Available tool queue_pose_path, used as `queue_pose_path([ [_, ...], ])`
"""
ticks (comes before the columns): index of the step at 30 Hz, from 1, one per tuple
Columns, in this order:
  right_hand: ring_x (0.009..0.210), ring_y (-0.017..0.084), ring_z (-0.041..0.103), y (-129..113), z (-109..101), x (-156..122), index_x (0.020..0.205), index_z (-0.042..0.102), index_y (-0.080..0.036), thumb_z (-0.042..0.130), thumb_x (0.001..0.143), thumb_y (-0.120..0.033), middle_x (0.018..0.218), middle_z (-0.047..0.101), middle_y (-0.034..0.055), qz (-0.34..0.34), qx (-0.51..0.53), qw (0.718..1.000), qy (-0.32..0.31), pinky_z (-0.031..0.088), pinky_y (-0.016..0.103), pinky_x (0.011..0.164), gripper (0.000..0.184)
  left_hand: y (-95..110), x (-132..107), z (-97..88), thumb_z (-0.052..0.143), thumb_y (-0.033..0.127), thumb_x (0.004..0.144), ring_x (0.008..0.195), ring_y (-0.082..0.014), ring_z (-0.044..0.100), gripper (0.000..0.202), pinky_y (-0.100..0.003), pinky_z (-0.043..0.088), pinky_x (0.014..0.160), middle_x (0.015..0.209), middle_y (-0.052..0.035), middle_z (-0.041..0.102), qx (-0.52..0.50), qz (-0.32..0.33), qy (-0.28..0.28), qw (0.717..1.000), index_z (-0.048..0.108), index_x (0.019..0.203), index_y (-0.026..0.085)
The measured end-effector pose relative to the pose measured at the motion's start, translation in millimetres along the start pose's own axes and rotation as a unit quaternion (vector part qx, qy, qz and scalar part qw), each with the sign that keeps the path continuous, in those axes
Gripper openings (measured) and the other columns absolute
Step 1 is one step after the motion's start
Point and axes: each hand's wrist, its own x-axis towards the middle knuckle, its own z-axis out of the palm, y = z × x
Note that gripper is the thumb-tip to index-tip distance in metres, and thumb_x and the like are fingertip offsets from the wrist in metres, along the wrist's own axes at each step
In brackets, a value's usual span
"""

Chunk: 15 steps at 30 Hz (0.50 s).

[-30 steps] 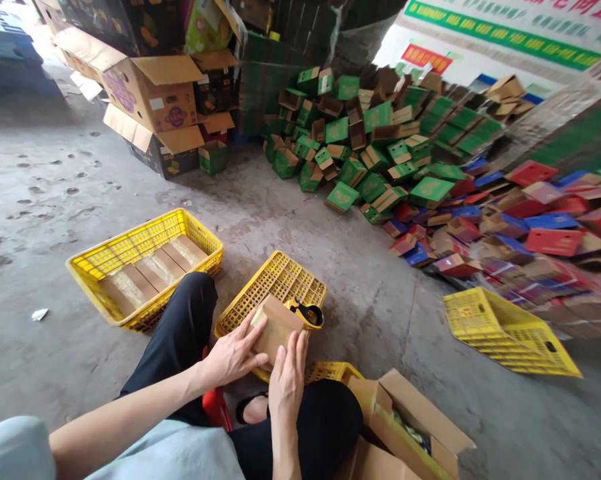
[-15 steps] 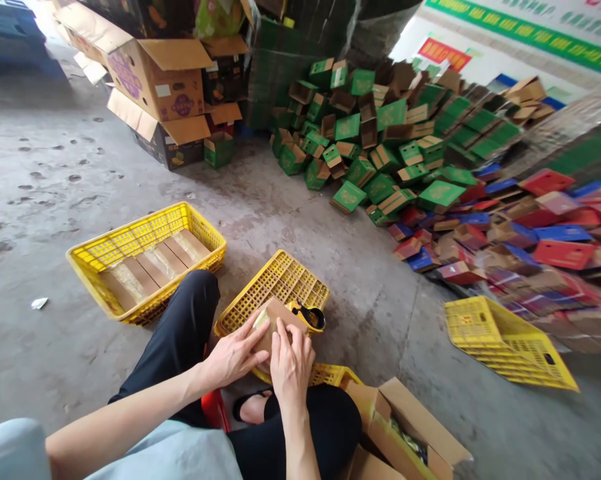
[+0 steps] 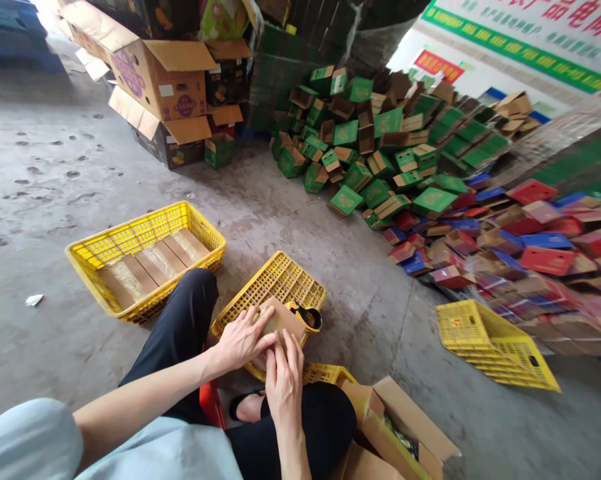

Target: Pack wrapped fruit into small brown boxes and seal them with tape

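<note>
A small brown cardboard box (image 3: 291, 320) sits on an upturned yellow plastic crate (image 3: 293, 277), between my knees. Clear tape runs over its top, partly hidden by my fingers. My left hand (image 3: 243, 339) lies on the box's left side with its fingers stretched over the tape. Against the near side and top rests my right hand (image 3: 284, 373), fingers extended and close to the left fingertips. Neither hand is wrapped around anything. Just behind the box, a yellow-and-black tape dispenser (image 3: 307, 316) stands on the crate.
At left, a yellow crate (image 3: 145, 227) holds several taped boxes. An open carton (image 3: 415, 427) stands by my right knee, near another yellow crate (image 3: 495, 343). Green boxes (image 3: 345, 200) and red and blue boxes (image 3: 545, 260) lie heaped behind. Large cartons (image 3: 165, 80) are stacked at back left.
My left hand has slid slightly forward across the taped top. My right hand has shifted a little left and towards me, its fingers straighter. The box stays on the crate.
</note>
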Motion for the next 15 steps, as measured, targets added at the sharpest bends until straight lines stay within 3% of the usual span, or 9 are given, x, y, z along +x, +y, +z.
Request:
queue_pose_path([
  [4, 0.151, 0.032, 0.041, 0.9, 6.9, -5.0, 0.156, 0.050, -0.022, 0.039, 0.109, -0.038, 0.160, 0.050, 0.0123, 0.000, -0.003, 1.000, -0.004, 0.044, 0.055, 0.119, 0.051, -1.8, 9.7, 0.2, 0.035, 0.072, 0.102, 0.134, -0.0357, 0.055, 0.078, -0.046, 0.046, 0.113, 0.152, -0.0151, 0.053, -0.002, 0.017, 0.011, 1.000, 0.035, 0.164, 0.024],
  [8, 0.154, 0.032, 0.038, -4.5, 13.5, 0.7, 0.160, 0.044, -0.022, 0.036, 0.110, -0.035, 0.161, 0.048, 0.0114, -0.010, -0.027, 0.999, -0.022, 0.035, 0.059, 0.124, 0.052, -11.7, 5.3, 6.6, 0.031, 0.068, 0.105, 0.143, -0.0315, 0.051, 0.081, -0.046, 0.036, 0.121, 0.160, -0.0160, 0.047, 0.008, 0.076, 0.023, 0.997, 0.017, 0.169, 0.020],
  [11, 0.156, 0.031, 0.034, -9.2, 15.6, 10.4, 0.162, 0.039, -0.021, 0.032, 0.111, -0.030, 0.161, 0.048, 0.0105, -0.023, -0.042, 0.998, -0.035, 0.033, 0.059, 0.124, 0.052, -20.1, 4.1, 8.4, 0.028, 0.071, 0.104, 0.147, -0.0292, 0.048, 0.086, -0.045, 0.037, 0.121, 0.165, -0.0165, 0.040, 0.029, 0.109, 0.019, 0.993, 0.006, 0.169, 0.020],
  [15, 0.158, 0.031, 0.029, -4.0, 13.5, 10.3, 0.162, 0.037, -0.025, 0.034, 0.111, -0.032, 0.164, 0.045, 0.0078, -0.021, -0.039, 0.998, -0.043, 0.030, 0.060, 0.125, 0.052, -23.6, 4.1, 8.4, 0.027, 0.074, 0.102, 0.141, -0.0289, 0.054, 0.089, -0.042, 0.042, 0.117, 0.165, -0.0145, 0.041, 0.084, 0.108, 0.014, 0.990, 0.004, 0.169, 0.021],
])
